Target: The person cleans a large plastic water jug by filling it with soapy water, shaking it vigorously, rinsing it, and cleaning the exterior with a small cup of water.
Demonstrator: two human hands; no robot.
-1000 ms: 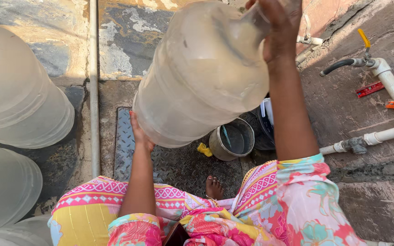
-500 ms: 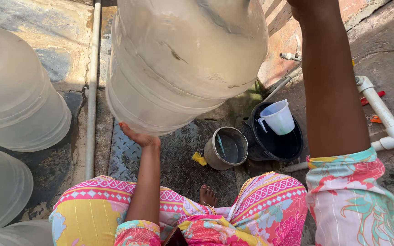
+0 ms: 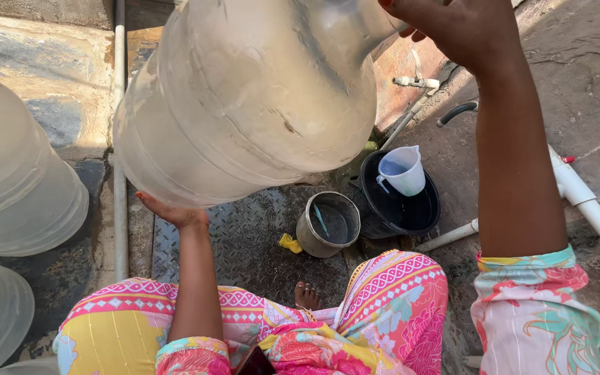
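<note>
both hands grasp a cloudy ribbed plastic water jug (image 3: 251, 97), left hand (image 3: 171, 212) under its base, right hand (image 3: 453, 31) at its neck.

head view: single camera | worn on head | faces steeply down | close to raised jug (image 3: 258, 104) | ground (image 3: 244, 236) below

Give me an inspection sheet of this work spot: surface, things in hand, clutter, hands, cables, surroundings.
Surface: wet metal tread plate on stone ground.
Things in hand: large translucent water jug, held up and tilted.
Clutter: metal pot; black tub holding a white jug; yellow scrap.
Hands: left hand under the jug's base; right hand at its neck end.
Cables: nothing seen; white pipes only.
Surroundings: more translucent jugs at the left.
</note>
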